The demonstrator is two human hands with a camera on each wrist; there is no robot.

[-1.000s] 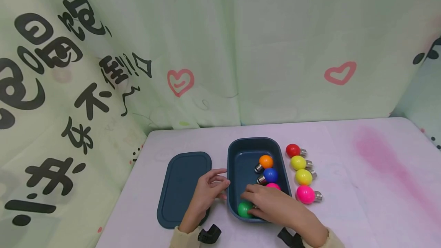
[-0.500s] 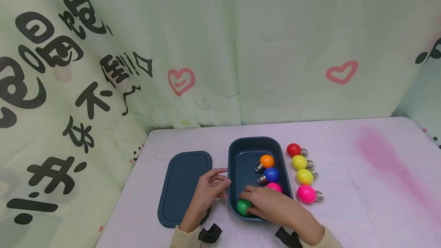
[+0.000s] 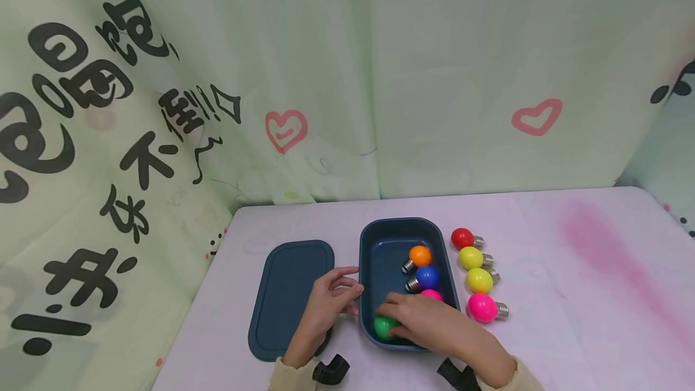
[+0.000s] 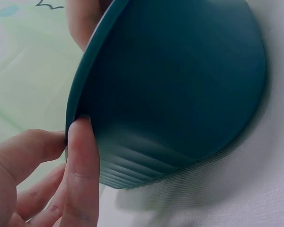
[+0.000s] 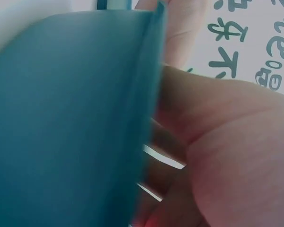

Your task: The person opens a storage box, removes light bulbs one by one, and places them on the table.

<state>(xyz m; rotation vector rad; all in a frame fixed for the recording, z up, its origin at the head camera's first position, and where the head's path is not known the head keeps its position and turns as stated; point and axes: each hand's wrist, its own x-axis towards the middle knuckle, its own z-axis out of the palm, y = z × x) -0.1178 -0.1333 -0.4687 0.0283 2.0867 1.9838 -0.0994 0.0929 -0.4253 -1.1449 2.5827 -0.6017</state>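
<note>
A dark blue rectangular box [image 3: 373,240] stands on the table in the head view. My left hand [image 3: 332,294] pinches its left rim between thumb and finger; the left wrist view shows one finger [image 4: 83,161] against the outer wall. Reaching over the right wall, my right hand [image 3: 426,321] holds a green light bulb [image 3: 384,327] low in the box's near left corner, its base hidden by the fingers. Beyond the hand lie an orange bulb [image 3: 420,256], a blue bulb [image 3: 427,277] and a partly covered pink bulb [image 3: 432,294]. In the right wrist view the box wall hides the fingertips.
Right of the box, a red bulb [image 3: 462,238], two yellow bulbs [image 3: 470,257] and a pink bulb [image 3: 482,308] lie in a column. A dark blue lid [image 3: 288,294] lies flat at left, partly under the left forearm. A printed curtain [image 3: 434,77] hangs behind the table [image 3: 543,246].
Over the last second the right hand's fingers have closed in around the green bulb, now covering its base. The left hand stays at the box's rim.
</note>
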